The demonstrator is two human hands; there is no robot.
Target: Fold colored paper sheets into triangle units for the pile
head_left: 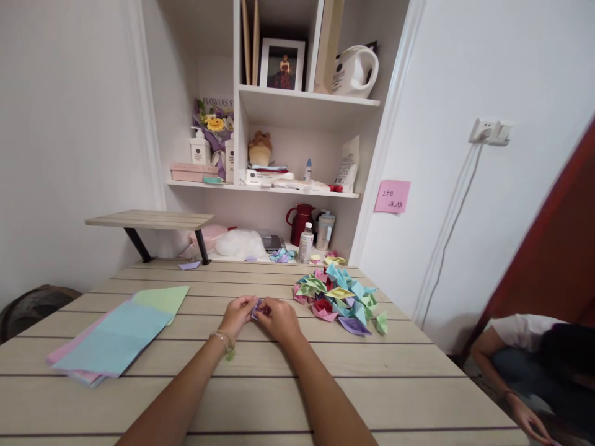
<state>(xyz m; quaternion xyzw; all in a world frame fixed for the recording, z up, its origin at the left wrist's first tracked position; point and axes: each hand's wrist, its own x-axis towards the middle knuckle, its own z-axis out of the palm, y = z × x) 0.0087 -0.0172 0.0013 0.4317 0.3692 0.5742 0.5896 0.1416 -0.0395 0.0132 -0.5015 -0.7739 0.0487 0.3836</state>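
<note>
Between my fingertips is a small folded piece of purple paper [255, 309], mostly covered by the fingers. My left hand [238, 314] pinches it from the left, and a bracelet circles that wrist. From the right, my right hand [279, 318] closes on the same paper with thumb and fingers. Just right of my hands lies a heap of folded paper boats [341, 293] in blue, green, pink, yellow, red and purple. Further off to the left rests a fanned stack of coloured paper sheets [116, 337], light blue on top, with pink and green edges showing.
A raised wooden shelf [149, 218] on black legs stands at the table's back left. Behind the table are a bottle [305, 243], a red jug [302, 224] and more folded paper [282, 255]. At the right, a person [525, 365] crouches beside the table.
</note>
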